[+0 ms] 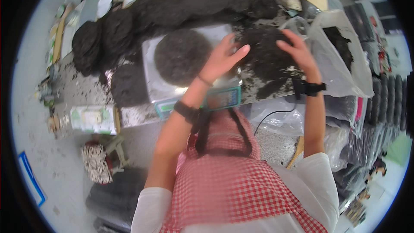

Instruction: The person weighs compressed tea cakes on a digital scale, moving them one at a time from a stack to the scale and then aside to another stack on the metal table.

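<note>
My left hand (pixel 224 57) is at the left side of a loose dark fibrous clump (pixel 263 50), its thumb apart from the fingers. At the clump's right side is my right hand (pixel 298 50), thumb and fingers spread. Blur hides how firmly either hand touches the fibres. Left of my left hand, a round flat dark cake (pixel 182 56) lies on the metal plate (pixel 223 29) of a weighing scale with a teal-framed display (pixel 223 98). Another dark round cake (pixel 128 85) lies left of the scale. A long row of similar cakes (pixel 200 1) curves behind it.
A translucent plastic bag (pixel 336 68) with dark material inside stands at the right. Dark crumbs litter the table (pixel 69 85). A green-and-white box (pixel 92 119) sits at the front left edge. A black cable (pixel 275 113) hangs near my right wrist. A stool (pixel 118 150) stands below left.
</note>
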`<move>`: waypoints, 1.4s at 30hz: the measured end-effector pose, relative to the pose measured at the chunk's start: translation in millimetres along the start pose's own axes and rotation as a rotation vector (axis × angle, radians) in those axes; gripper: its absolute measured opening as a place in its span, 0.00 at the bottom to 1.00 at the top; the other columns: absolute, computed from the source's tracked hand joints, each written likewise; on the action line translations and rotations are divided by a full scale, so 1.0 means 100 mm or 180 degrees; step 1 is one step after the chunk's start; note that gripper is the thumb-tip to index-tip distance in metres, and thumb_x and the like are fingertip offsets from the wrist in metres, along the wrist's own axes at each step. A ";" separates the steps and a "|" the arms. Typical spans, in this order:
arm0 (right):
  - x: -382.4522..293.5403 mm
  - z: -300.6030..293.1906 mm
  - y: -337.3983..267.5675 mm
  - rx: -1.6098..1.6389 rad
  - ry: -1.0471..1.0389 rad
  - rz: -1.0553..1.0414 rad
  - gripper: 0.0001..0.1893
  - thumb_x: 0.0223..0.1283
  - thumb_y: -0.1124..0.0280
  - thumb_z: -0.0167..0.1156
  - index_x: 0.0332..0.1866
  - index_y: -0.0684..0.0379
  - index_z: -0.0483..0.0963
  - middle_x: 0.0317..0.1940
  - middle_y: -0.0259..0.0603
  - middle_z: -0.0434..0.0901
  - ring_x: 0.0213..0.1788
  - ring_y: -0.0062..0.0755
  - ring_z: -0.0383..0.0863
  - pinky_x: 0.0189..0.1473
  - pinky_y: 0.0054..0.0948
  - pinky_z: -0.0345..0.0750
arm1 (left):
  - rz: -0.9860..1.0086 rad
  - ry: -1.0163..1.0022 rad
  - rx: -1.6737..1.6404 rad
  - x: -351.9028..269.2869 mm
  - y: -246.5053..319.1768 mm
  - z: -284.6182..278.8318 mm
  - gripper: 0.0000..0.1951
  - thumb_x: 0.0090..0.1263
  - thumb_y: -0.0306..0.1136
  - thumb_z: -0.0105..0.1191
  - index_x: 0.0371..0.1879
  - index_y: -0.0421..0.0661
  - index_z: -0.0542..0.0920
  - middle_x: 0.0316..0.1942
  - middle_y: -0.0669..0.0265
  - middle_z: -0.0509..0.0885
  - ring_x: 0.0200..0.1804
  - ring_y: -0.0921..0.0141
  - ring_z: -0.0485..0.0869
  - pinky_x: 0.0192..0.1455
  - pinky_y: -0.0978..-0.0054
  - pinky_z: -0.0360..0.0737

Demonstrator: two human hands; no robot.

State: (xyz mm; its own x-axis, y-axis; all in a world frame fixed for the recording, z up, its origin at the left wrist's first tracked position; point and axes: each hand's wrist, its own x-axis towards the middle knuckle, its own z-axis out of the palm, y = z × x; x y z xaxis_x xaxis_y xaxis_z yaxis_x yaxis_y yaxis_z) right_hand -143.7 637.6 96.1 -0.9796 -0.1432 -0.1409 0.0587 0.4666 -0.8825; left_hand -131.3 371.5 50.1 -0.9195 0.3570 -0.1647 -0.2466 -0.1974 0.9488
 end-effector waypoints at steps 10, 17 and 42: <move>0.16 0.33 0.61 0.2127 0.1004 0.0256 0.15 0.61 0.69 0.64 0.48 0.68 0.77 0.41 0.34 0.81 0.41 0.19 0.77 0.44 0.21 0.73 | -0.0548 0.0921 -0.1116 0.09 -0.11 -0.12 0.09 0.69 0.36 0.58 0.38 0.44 0.79 0.27 0.67 0.83 0.23 0.78 0.79 0.24 0.84 0.74; 0.15 -0.17 2.01 0.1746 0.1463 0.1007 0.25 0.62 0.60 0.63 0.56 0.70 0.70 0.48 0.42 0.79 0.49 0.32 0.78 0.52 0.29 0.73 | -0.0607 0.1090 0.3234 -0.05 -0.03 -1.30 0.27 0.64 0.52 0.60 0.44 0.34 0.79 0.33 0.57 0.82 0.34 0.65 0.80 0.39 0.68 0.78; 0.38 2.51 0.13 -0.0180 0.0884 -0.0457 0.21 0.65 0.69 0.55 0.59 0.68 0.66 0.51 0.55 0.74 0.56 0.52 0.73 0.59 0.39 0.71 | 0.0548 0.2247 0.1771 -0.91 -0.67 -2.03 0.23 0.66 0.27 0.55 0.61 0.39 0.70 0.56 0.55 0.75 0.55 0.65 0.75 0.58 0.70 0.73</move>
State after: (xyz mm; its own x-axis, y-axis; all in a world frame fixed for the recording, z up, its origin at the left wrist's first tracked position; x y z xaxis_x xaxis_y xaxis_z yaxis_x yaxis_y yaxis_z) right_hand -132.1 418.9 -33.6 -0.9926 0.0289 0.1181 -0.0872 0.5078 -0.8571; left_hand -93.2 166.7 -52.7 -0.9487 -0.3140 0.0383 -0.0739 0.3377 0.9384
